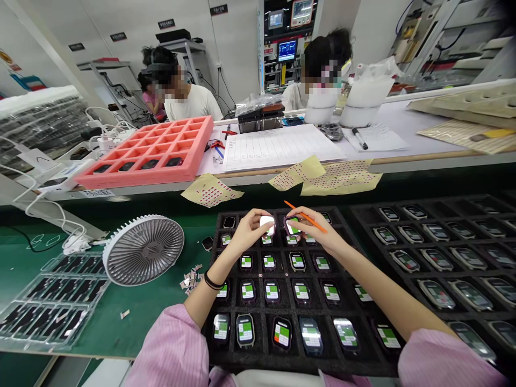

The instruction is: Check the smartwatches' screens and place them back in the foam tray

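Observation:
Above the far part of a black foam tray, my left hand grips a smartwatch whose screen glows white. Close beside it, my right hand has its fingers closed on a second smartwatch with a green and white screen. A thin orange stick, its exact kind unclear, is also in that hand, slanting across the fingers. Below both hands, the tray's compartments hold several smartwatches with lit green and white screens; one watch near the front shows an orange patch as well.
A second black tray of watches lies at right. Left are a round fan, a small pile of scraps and a clear plastic tray. A pink foam tray, yellow sticker sheets and papers occupy the shelf. People sit beyond.

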Motion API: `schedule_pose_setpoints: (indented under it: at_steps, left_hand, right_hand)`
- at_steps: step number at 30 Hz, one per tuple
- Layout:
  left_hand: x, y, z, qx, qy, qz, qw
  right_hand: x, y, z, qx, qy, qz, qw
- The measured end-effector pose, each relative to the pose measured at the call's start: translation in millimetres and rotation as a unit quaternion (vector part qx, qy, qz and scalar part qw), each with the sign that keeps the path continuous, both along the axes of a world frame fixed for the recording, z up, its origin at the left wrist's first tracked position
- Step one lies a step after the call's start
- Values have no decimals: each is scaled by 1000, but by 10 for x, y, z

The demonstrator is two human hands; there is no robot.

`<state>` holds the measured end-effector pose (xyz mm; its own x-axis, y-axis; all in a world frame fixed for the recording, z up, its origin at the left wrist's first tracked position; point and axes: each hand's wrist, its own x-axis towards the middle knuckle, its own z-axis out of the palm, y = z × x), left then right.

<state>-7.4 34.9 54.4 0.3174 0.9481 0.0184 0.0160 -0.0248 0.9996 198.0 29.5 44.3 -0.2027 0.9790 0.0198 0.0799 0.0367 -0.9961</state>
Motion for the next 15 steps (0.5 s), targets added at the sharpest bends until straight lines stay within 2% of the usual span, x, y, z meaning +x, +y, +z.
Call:
schedule_pose_setpoints:
  at_steps: [3,6,15]
  left_hand:
    - [1,-3,26,-26,14,31,999]
    - [-9,-9,51,-38,18,40,998]
    - [-63,17,18,18,5,-55,998]
  right_hand:
    - [3,16,-27,3,11,55,998]
    - [25,35,-63,20,14,83,996]
    - [92,26,-14,25,34,116,992]
